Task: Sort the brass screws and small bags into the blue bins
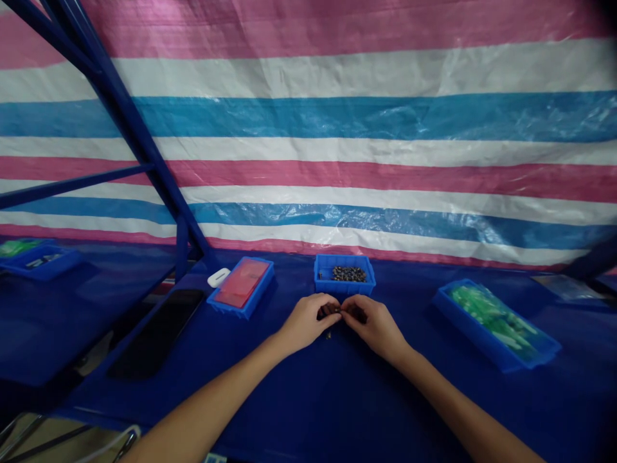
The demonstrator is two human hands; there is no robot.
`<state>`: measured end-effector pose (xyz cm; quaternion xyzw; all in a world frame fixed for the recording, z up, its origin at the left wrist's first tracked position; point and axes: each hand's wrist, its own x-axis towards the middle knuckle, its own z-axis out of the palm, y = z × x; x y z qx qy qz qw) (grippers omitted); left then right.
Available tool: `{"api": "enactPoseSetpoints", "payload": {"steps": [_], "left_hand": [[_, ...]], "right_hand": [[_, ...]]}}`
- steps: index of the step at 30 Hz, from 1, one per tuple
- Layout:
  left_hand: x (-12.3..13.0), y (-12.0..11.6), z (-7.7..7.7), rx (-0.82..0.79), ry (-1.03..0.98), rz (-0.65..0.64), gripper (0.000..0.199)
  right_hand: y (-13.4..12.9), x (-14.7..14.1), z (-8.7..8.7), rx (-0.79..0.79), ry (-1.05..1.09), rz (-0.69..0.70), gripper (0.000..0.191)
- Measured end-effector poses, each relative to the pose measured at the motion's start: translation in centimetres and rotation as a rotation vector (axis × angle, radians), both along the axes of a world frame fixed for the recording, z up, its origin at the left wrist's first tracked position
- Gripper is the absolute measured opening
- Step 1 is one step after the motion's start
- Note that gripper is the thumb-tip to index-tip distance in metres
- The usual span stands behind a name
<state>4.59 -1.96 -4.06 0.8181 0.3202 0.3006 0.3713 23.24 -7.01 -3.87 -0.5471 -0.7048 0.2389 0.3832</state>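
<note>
My left hand (311, 319) and my right hand (375, 323) meet over the table, fingertips pinched together. Something tiny sits between them, too small to name. Just beyond the fingers stands a blue bin (344, 288) holding many small dark and brassy metal parts (349, 274). On the tabletop below the left fingers lies one small brassy piece (328, 335). Both hands are closed, and the palms are hidden from view.
Left of my hands are a blue bin (247, 311) with pink sheets (241, 283), a white case (218, 278) and a black flat slab (157, 334). To the right, another blue bin (475, 334) holds green-and-clear packets (491, 318). A blue metal frame (139, 128) rises at left.
</note>
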Motion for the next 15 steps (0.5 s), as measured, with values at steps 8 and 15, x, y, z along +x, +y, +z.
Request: {"api": "enactPoseSetpoints", "payload": {"steps": [8, 15], "left_hand": [[0.0, -0.2, 0.5, -0.041, -0.011, 0.054, 0.015], [-0.2, 0.3, 0.8, 0.068, -0.024, 0.138, 0.016]], "right_hand": [[0.0, 0.1, 0.0, 0.071, -0.033, -0.019, 0.021], [1.8, 2.2, 0.5, 0.282, -0.118, -0.514, 0.032]]}}
